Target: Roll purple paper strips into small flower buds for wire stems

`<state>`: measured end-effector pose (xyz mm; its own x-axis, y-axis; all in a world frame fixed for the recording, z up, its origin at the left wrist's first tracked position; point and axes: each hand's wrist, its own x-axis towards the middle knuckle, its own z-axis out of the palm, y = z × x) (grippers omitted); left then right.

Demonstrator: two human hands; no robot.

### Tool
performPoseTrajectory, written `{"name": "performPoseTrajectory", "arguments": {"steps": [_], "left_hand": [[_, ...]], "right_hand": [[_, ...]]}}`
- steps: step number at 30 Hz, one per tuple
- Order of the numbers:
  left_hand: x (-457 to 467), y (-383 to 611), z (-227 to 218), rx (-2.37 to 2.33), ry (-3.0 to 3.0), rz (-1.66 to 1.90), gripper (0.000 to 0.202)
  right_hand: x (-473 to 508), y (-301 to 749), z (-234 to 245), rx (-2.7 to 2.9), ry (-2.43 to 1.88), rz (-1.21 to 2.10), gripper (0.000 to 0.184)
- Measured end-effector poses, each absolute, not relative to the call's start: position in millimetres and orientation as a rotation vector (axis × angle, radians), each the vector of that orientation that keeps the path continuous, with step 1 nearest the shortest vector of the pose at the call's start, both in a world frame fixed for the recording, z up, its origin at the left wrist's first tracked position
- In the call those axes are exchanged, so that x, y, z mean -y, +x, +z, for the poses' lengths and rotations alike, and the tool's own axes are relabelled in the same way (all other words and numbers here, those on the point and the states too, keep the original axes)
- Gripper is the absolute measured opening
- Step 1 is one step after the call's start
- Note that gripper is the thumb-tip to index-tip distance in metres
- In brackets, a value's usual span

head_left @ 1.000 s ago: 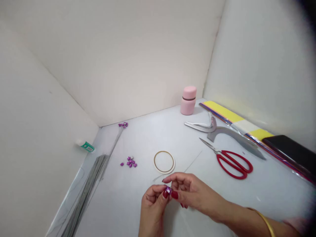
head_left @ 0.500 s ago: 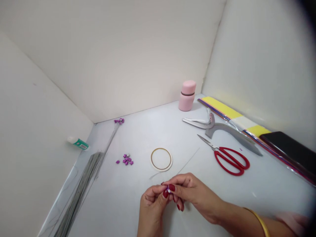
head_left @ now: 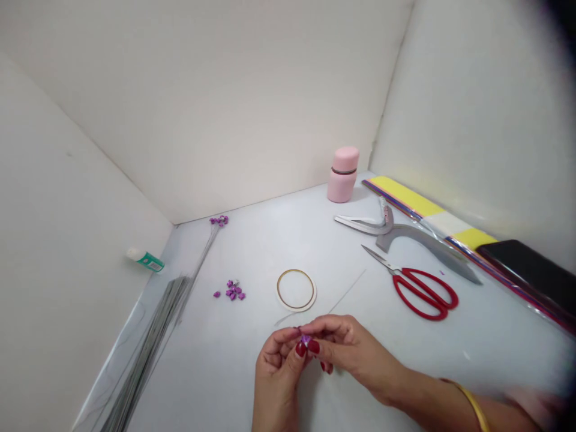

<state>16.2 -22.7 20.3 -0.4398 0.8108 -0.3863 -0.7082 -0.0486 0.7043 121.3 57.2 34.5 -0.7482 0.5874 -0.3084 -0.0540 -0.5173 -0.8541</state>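
Note:
My left hand point(head_left: 276, 372) and my right hand point(head_left: 346, 351) meet near the front of the white table point(head_left: 405, 360). Both pinch a tiny purple piece point(head_left: 306, 340) between their fingertips, and the nails are painted dark red. A thin wire point(head_left: 346, 291) runs from the pinch up to the right across the table. A thin round ring of tape point(head_left: 296, 290) lies just beyond my hands. A small heap of purple pieces point(head_left: 232, 292) lies to the left of the ring.
Red-handled scissors point(head_left: 416, 282) and a grey metal tool point(head_left: 405, 234) lie to the right, with coloured paper sheets point(head_left: 432, 219) and a black phone point(head_left: 531, 270) along the right wall. A pink jar point(head_left: 343, 174) stands at the back. A bundle of wires point(head_left: 153, 342) and a glue tube point(head_left: 144, 259) lie left.
My fingertips have shifted a little on the purple piece, which shows more between them now. The view has moved slightly; the things on the table stay where they were.

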Motion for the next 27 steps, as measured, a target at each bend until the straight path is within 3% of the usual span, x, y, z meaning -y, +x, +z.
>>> {"name": "performPoseTrajectory", "arguments": {"steps": [11,27], "left_hand": [[27.3,18.8,25.6,-1.467,0.438,1.674,0.016],[26.3,16.8,25.3,-1.455,0.372,1.690,0.013]], "right_hand": [[-60.6,122.1,31.3,1.195,-0.810,2.318,0.024],[-62.7,124.3,36.4,1.224,-0.838,2.305,0.022]]}}
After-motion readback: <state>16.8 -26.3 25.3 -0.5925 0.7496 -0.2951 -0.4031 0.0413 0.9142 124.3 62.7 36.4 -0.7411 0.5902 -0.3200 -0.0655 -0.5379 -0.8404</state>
